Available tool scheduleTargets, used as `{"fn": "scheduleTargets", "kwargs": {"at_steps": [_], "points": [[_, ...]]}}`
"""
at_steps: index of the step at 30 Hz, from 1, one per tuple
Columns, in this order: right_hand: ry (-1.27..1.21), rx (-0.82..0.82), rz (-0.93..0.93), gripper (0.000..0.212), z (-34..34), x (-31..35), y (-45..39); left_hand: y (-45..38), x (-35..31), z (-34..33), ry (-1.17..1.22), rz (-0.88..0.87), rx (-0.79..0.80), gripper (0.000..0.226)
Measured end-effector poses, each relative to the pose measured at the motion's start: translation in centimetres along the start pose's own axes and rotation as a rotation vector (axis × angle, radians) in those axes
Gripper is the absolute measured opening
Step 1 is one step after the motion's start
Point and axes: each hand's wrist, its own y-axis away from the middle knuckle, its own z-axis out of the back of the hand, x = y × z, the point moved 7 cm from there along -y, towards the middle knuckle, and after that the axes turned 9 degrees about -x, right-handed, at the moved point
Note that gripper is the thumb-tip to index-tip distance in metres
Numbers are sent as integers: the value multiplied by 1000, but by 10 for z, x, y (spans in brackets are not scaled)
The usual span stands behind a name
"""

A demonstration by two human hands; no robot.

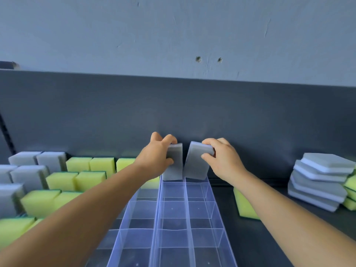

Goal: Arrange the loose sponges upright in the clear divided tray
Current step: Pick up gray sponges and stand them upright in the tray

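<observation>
Sponges, two grey ones, are being set on end into the far row of the clear divided tray [192, 224], one in each hand. The left hand [156, 158] grips the left grey sponge [174, 164], thumb on the near face and fingers curled over its top edge; this sponge stands nearly plumb, its foot at or just inside the left far compartment. The right hand [223, 160] pinches the right grey sponge [196, 162] in the same way, but that sponge leans, its top tipped toward the right and its foot close beside its neighbour's at the central divider. Whether either foot has reached the tray floor cannot be told.

To seat them well, the judgement is this: bring the right sponge square first, so that its lower edge clears the divider and drops into its own cell and not astride the wall. Press down from the top edge with light, even force; foam compresses readily and will spring back crooked if squeezed hard. Release only when each stands against the back wall [250, 112] without support.

The remaining cells nearer the viewer are empty, so much of the task appears left. Further stock lies at hand: a grey stack [323, 180] at far right, and a yellow sponge [243, 207] on the shelf just right of the tray. Filled rows of yellow and grey sponges [63, 180] stand upright at left.
</observation>
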Motion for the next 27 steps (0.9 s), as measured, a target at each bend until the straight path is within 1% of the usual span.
{"fn": "scheduleTargets", "kwargs": {"at_steps": [4,9,13,15,19,22,24,27], "points": [[99,17,16,29,0,-2,-6,-2,-8,-7,-103,-65,12,46],[164,63,42,29,-8,1,-4,-1,-11,-17,-206,-80,9,44],[294,65,164,27,-19,13,2,2,-12,-23,-395,-159,-27,42],[362,58,209,27,-21,16,4,4,-12,-28,-447,-212,-27,40],[452,113,215,23,-28,10,6,7,-12,-32,-468,-241,-17,34],[468,179,212,21,-34,7,9,9,-14,-32,-472,-238,11,31],[449,201,213,25,-31,8,9,11,-18,-30,-466,-230,23,32],[402,219,185,34,-21,7,12,14,-27,-25,-450,-219,27,39]]}}
